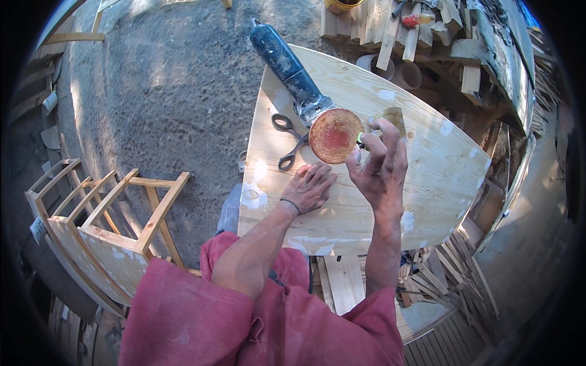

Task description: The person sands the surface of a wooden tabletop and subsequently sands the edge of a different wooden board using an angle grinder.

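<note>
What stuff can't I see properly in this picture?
Head view: blades of the black-handled scissors, hidden by the round reddish-brown disc.
Head view: small bright-green thing by the right hand, too small to name.
Head view: round yellow bucket, cut off by the top edge.

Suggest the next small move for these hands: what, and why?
Perhaps the right hand should ease the small green thing slightly left, over the reddish disc: that thing looks pinched beside the disc's rim, the disc faces up, and the left hand rests on the board.
</note>
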Available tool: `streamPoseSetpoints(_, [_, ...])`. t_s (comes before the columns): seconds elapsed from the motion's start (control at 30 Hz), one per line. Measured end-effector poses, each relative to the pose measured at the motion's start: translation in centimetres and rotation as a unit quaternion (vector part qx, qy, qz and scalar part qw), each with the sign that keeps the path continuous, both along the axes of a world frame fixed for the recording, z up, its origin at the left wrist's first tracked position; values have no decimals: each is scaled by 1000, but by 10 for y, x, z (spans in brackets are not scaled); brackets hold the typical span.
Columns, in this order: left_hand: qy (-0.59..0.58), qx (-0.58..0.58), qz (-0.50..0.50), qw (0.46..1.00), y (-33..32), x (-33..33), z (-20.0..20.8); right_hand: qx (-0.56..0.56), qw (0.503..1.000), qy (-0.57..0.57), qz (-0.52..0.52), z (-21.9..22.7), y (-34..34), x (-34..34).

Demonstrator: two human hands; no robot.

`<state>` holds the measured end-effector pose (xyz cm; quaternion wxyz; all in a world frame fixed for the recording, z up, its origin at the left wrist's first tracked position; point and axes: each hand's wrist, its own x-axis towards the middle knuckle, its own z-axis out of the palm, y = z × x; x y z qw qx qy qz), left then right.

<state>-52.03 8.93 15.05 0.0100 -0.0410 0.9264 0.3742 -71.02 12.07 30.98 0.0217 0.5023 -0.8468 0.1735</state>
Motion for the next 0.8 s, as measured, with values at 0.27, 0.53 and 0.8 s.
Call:
streamPoseSetpoints(0.27, [14, -11, 5, 1000, -1, 0, 1, -1, 1000, -1, 24, -5, -10, 1])
streamPoseSetpoints(0.53, [21, -10, 15, 1000, 0, 0, 2, 9, 1000, -2, 21, 1, -21, 2])
streamPoseSetpoints(0.8, [17, -10, 14, 1000, 0, -1, 0, -17, 999, -23, -24, 6, 4, 4])
